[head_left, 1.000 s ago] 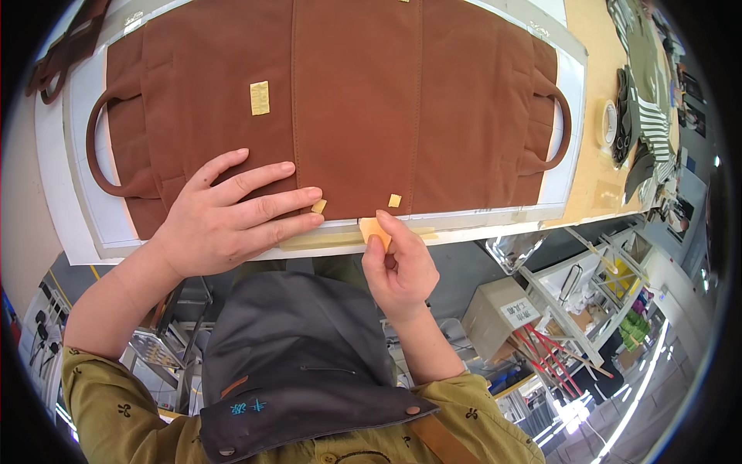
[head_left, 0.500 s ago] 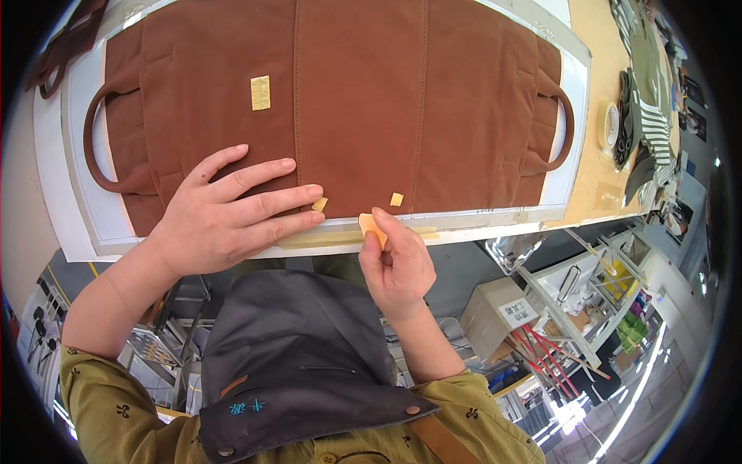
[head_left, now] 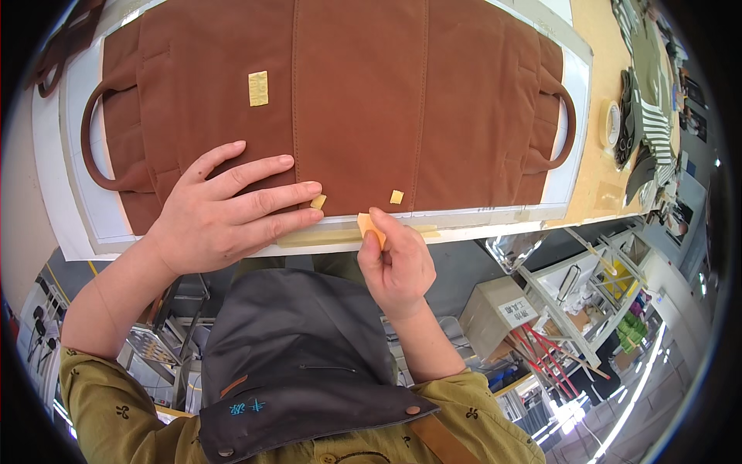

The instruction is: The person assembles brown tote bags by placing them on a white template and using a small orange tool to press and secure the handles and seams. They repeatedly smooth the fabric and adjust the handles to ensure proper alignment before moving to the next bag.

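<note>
A brown bag-like fabric piece (head_left: 355, 100) lies flat, with stitched seams and a loop handle at each side. My left hand (head_left: 220, 205) rests on its near left part, palm down with fingers spread. The fingertips reach a small yellow tape piece (head_left: 318, 202) near the bag's front edge. My right hand (head_left: 402, 267) is closed at the front edge, pinching a small flat orange-yellow piece (head_left: 369, 226) between thumb and index finger; its kind is unclear. Another small yellow tape piece (head_left: 396, 197) sits just beyond that hand, and a larger yellow tape strip (head_left: 258, 89) is stuck farther left.
Under the bag is a white board (head_left: 576, 147), with yellowish tape (head_left: 421, 234) along its front edge. To the right are a tape roll (head_left: 610, 124) and striped fabric (head_left: 657, 131). Below the table's edge stand a grey box (head_left: 495, 309) and a metal shelf rack (head_left: 587, 294).
</note>
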Demonstrator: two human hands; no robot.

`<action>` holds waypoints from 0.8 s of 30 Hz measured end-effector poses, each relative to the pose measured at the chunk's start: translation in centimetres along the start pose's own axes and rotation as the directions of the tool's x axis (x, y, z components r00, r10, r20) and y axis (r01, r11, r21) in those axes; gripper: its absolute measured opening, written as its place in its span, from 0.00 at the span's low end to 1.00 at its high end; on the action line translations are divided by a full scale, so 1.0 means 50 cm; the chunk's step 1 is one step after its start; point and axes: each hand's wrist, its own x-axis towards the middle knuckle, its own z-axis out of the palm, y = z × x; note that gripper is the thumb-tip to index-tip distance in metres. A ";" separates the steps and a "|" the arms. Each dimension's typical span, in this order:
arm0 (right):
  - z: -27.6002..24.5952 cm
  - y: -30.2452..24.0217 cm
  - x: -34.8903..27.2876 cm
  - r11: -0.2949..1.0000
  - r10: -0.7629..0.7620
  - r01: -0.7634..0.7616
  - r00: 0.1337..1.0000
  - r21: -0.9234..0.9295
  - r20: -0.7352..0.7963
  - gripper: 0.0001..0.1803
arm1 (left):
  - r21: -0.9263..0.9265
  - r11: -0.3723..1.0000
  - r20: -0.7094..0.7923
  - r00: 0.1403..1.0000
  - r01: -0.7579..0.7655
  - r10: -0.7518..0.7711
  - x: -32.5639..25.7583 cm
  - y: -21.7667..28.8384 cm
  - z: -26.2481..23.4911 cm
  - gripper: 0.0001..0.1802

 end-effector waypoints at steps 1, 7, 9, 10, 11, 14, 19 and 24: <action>-0.003 0.001 0.001 1.000 -0.006 0.007 1.000 -0.011 0.009 0.19 | -0.001 1.000 -0.004 1.000 -0.001 0.001 0.002 -0.001 0.001 0.24; -0.012 0.003 -0.015 0.999 0.028 -0.028 1.000 0.035 -0.005 0.18 | 0.000 1.000 -0.016 1.000 -0.003 0.003 0.003 0.001 0.001 0.25; -0.011 0.002 -0.013 0.998 0.036 -0.036 0.999 0.044 -0.001 0.18 | -0.004 1.000 -0.015 1.000 -0.003 0.003 0.003 0.000 0.000 0.25; -0.010 0.001 -0.012 0.998 0.041 -0.041 0.999 0.049 0.002 0.18 | -0.007 1.000 -0.012 1.000 -0.003 0.003 0.002 0.000 0.000 0.25; -0.009 0.000 -0.011 0.998 0.039 -0.039 0.999 0.052 -0.001 0.18 | -0.010 1.000 -0.008 1.000 -0.003 0.003 0.002 -0.001 -0.001 0.25; -0.002 0.002 -0.008 0.998 0.034 -0.033 0.999 0.052 -0.014 0.19 | -0.015 1.000 -0.011 1.000 -0.005 0.005 0.003 -0.002 0.001 0.25; -0.019 -0.003 -0.023 0.989 0.130 -0.135 0.989 0.059 0.075 0.22 | 0.001 1.000 -0.019 1.000 -0.015 0.015 0.004 0.000 -0.001 0.24; -0.074 -0.028 -0.020 0.947 0.264 -0.272 0.962 0.173 0.068 0.30 | -0.021 0.999 -0.014 1.000 -0.026 0.026 -0.005 -0.002 -0.023 0.26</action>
